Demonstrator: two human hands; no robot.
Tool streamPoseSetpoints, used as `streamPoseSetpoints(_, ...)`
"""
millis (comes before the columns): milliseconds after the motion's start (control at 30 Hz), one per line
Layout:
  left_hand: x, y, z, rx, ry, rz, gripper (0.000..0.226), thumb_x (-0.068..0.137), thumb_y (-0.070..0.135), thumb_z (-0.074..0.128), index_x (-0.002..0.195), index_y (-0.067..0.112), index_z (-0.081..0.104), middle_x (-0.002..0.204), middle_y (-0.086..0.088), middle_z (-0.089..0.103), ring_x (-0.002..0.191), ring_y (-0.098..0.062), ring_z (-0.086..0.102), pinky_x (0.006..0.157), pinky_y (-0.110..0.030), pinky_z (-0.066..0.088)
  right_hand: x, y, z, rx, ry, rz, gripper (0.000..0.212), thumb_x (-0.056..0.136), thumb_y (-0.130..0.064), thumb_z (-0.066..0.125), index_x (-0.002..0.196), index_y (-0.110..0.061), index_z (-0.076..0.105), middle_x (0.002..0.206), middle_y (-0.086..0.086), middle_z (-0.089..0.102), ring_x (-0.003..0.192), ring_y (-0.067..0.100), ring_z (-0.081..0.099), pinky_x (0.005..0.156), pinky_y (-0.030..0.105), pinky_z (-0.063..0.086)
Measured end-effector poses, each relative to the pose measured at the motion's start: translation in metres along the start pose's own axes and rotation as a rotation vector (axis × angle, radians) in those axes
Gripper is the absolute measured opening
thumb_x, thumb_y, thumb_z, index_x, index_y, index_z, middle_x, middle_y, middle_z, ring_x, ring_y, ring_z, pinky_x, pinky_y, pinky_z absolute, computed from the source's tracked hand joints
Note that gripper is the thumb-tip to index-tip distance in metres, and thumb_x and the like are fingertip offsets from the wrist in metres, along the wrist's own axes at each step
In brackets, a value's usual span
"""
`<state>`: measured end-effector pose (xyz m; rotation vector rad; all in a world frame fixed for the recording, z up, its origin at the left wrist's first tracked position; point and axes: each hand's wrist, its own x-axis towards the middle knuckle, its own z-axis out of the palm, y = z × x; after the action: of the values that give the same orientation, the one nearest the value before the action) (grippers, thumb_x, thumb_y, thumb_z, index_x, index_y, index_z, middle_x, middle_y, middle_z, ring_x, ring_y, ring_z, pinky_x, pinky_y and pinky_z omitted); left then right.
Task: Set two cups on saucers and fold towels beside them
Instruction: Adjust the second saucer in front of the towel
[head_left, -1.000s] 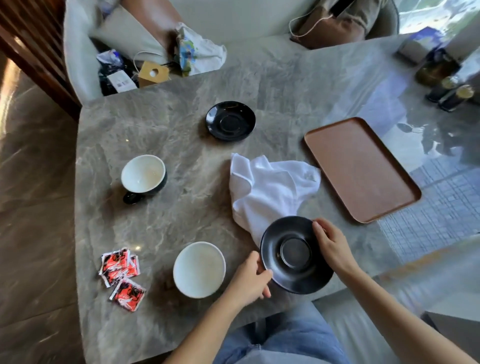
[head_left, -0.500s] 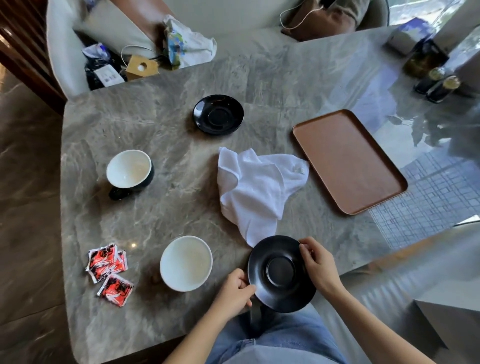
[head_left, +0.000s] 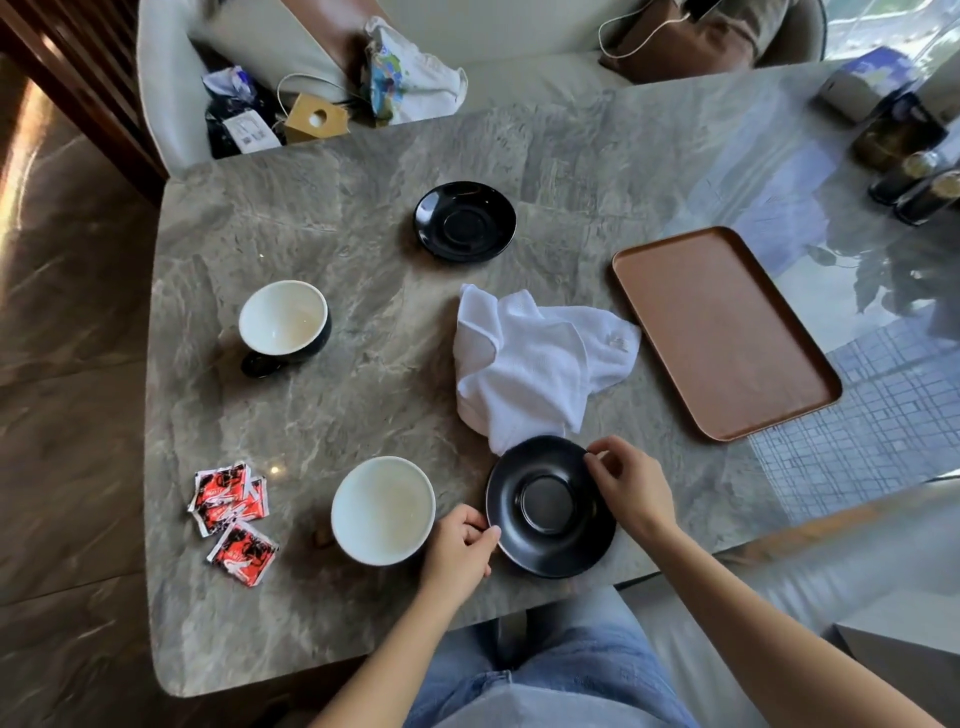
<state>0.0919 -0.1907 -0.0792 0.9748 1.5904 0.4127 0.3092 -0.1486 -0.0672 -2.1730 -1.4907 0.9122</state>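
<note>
Saucer (head_left: 550, 506) sits between both hands, fingertips touching its rim.

A brown tray (head_left: 724, 332) is lying empty on the right of the marble table (head_left: 363, 405). Three red packets (head_left: 228, 519) are sitting in a loose, overlapping cluster near the table's left edge. Dark bottles (head_left: 919, 189) are standing at the far right corner, by a pale box (head_left: 857, 85). Beyond the table, a small wooden block (head_left: 316, 118) and a crumpled bag (head_left: 410, 73) are resting on a cushioned seat (head_left: 171, 93).
</note>
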Motion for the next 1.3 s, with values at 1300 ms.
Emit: streamPoseSetpoints(1300, -0.005, 0.015, 0.0, -0.274, -0.008, -0.116, 0.014, 0.091, 0.015, 0.053, 0.104, 0.017, 0.05, 0.087, 0.005, 0.055, 0.08, -0.01, 0.052, 0.069, -0.018, 0.04, 0.067, -0.096, 0.04, -0.059, -0.148, 0.003, 0.032, 0.082, -0.041, 0.065, 0.06, -0.019, 0.056, 0.065, -0.007, 0.057, 0.079, 0.018, 0.055, 0.078, 0.039, 0.036)
